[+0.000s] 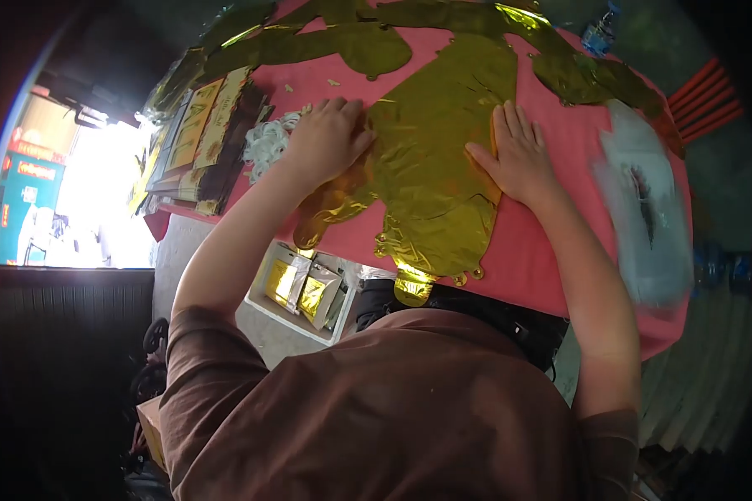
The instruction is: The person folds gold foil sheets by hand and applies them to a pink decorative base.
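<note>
A flat, uninflated gold foil balloon (443, 125) with rounded lobes and small tabs along its edge lies on a pink tablecloth (551, 242). Its lower end reaches over the table's near edge, where a shiny tab hangs down. At the balloon's left side rests my left hand (330, 138), fingers loosely bent and thumb apart, near a folded-out gold flap. My right hand (522, 159) lies flat along the right edge, fingers stretched out and touching the foil. Beside my left hand is a heap of white rings or ties (267, 142).
More gold foil balloons (376, 50) lie across the far side. Printed packets (200, 134) are stacked at the left. A clear plastic bag or sheet (647, 209) is on the right, and a bottle (599, 35) stands at the back. Below the near edge sits a white box (338, 330) holding gold packets.
</note>
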The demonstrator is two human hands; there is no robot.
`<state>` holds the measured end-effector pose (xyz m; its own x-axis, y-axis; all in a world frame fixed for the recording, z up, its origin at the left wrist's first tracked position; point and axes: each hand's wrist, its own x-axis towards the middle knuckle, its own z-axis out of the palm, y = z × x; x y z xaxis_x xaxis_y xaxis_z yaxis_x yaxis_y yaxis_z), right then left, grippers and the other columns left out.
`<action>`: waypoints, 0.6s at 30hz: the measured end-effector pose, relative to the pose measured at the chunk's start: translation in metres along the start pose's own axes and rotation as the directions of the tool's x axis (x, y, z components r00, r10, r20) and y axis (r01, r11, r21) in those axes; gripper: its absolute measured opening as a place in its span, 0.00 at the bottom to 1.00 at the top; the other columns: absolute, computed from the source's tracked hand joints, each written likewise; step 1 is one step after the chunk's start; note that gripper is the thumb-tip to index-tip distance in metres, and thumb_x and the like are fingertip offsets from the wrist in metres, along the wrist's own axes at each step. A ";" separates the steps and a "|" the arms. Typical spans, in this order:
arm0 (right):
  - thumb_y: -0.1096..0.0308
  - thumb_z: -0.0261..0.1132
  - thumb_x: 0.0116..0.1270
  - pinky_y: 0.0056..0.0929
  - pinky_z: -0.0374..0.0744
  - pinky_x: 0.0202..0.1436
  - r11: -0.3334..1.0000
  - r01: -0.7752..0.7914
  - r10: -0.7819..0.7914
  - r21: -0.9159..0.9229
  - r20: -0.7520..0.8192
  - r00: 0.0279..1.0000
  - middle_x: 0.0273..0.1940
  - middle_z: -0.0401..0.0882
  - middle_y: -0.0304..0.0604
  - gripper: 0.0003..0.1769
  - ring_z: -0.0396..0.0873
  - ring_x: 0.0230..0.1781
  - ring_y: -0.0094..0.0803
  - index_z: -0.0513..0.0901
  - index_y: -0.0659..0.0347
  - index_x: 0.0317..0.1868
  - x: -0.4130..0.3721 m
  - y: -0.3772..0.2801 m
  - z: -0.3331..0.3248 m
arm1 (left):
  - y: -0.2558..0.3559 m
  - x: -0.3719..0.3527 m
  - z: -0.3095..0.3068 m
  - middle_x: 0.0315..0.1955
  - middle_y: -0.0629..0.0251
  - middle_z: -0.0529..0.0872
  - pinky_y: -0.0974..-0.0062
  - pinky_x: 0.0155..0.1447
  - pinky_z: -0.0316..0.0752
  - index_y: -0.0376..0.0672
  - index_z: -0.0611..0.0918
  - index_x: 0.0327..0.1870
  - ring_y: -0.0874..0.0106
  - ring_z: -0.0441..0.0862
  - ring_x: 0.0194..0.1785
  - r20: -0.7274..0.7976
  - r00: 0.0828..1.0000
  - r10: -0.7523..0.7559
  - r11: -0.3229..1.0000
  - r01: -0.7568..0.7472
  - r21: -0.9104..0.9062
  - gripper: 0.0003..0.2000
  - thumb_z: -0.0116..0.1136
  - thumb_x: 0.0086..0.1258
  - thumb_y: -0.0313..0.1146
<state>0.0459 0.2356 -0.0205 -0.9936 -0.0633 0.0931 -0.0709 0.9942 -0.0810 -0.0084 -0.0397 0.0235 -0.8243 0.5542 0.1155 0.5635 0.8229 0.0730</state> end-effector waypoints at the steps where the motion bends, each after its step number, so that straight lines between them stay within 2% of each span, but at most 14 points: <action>1: 0.37 0.47 0.67 0.46 0.44 0.74 1.000 -0.004 0.004 0.009 0.003 1.000 0.73 0.45 0.57 0.47 0.43 0.75 0.46 0.51 0.69 0.71 -0.001 0.000 -0.001 | -0.003 0.006 0.008 0.51 0.54 0.79 0.63 0.55 0.72 0.38 0.76 0.51 0.57 0.77 0.54 -0.029 0.998 -0.056 0.998 0.057 0.017 0.22 0.57 0.63 0.45; 3: 0.35 0.48 0.66 0.46 0.44 0.74 1.000 -0.002 0.002 0.014 0.000 1.000 0.73 0.44 0.57 0.49 0.43 0.75 0.46 0.50 0.69 0.71 0.000 -0.001 -0.002 | -0.006 0.018 0.010 0.49 0.53 0.80 0.64 0.53 0.73 0.38 0.76 0.51 0.57 0.78 0.52 -0.067 0.991 -0.116 0.992 0.118 0.033 0.23 0.59 0.61 0.46; 5: 0.33 0.49 0.64 0.46 0.43 0.74 1.000 -0.015 0.015 0.017 0.013 1.000 0.73 0.44 0.57 0.51 0.42 0.75 0.45 0.49 0.69 0.71 0.000 -0.001 0.000 | -0.007 0.027 0.004 0.40 0.52 0.83 0.64 0.50 0.75 0.37 0.77 0.50 0.58 0.81 0.47 0.161 0.957 -0.239 0.936 0.272 -0.225 0.27 0.64 0.55 0.48; 9: 0.33 0.49 0.63 0.45 0.43 0.75 0.999 -0.030 0.029 0.012 0.025 0.999 0.73 0.43 0.57 0.52 0.42 0.75 0.45 0.48 0.69 0.71 0.000 -0.002 -0.002 | -0.012 0.032 0.001 0.36 0.50 0.84 0.64 0.48 0.75 0.37 0.80 0.42 0.56 0.82 0.42 0.208 0.957 -0.203 0.922 0.258 -0.288 0.22 0.65 0.52 0.45; 11: 0.32 0.50 0.63 0.45 0.43 0.75 0.999 -0.024 0.023 0.033 0.014 1.000 0.73 0.43 0.58 0.53 0.42 0.75 0.45 0.49 0.69 0.71 0.000 -0.001 -0.001 | -0.017 0.031 -0.005 0.36 0.51 0.85 0.66 0.48 0.75 0.36 0.81 0.42 0.59 0.83 0.42 0.330 0.925 -0.191 0.882 0.309 -0.355 0.23 0.67 0.49 0.44; 15: 0.32 0.50 0.62 0.45 0.44 0.74 0.999 -0.037 0.036 0.040 0.015 0.999 0.73 0.43 0.58 0.53 0.43 0.75 0.45 0.49 0.69 0.71 -0.001 -0.003 -0.005 | -0.013 0.014 -0.032 0.33 0.56 0.85 0.70 0.44 0.74 0.35 0.82 0.41 0.64 0.83 0.36 0.341 0.927 -0.156 0.913 0.267 -0.308 0.21 0.65 0.52 0.43; 17: 0.32 0.50 0.62 0.46 0.44 0.74 0.999 -0.031 0.030 0.037 0.014 0.999 0.73 0.44 0.59 0.53 0.43 0.75 0.45 0.49 0.70 0.71 -0.001 -0.003 -0.004 | -0.006 0.006 -0.045 0.33 0.54 0.84 0.70 0.44 0.75 0.36 0.81 0.41 0.64 0.82 0.36 0.353 0.928 -0.123 0.838 0.287 -0.464 0.17 0.63 0.55 0.38; 18: 0.32 0.50 0.62 0.46 0.44 0.74 0.999 -0.032 0.031 0.039 0.015 0.999 0.73 0.44 0.59 0.53 0.43 0.75 0.45 0.49 0.70 0.71 -0.001 -0.003 -0.004 | 0.002 0.004 -0.054 0.33 0.54 0.84 0.70 0.44 0.75 0.36 0.81 0.41 0.64 0.82 0.36 0.354 0.927 -0.122 0.839 0.287 -0.463 0.17 0.63 0.55 0.38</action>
<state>0.0477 0.2333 -0.0166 -0.9966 -0.0335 0.0756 -0.0426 0.9916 -0.1223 -0.0077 -0.0427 0.0780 -0.8523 0.4578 -0.2530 0.2611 0.7914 0.5527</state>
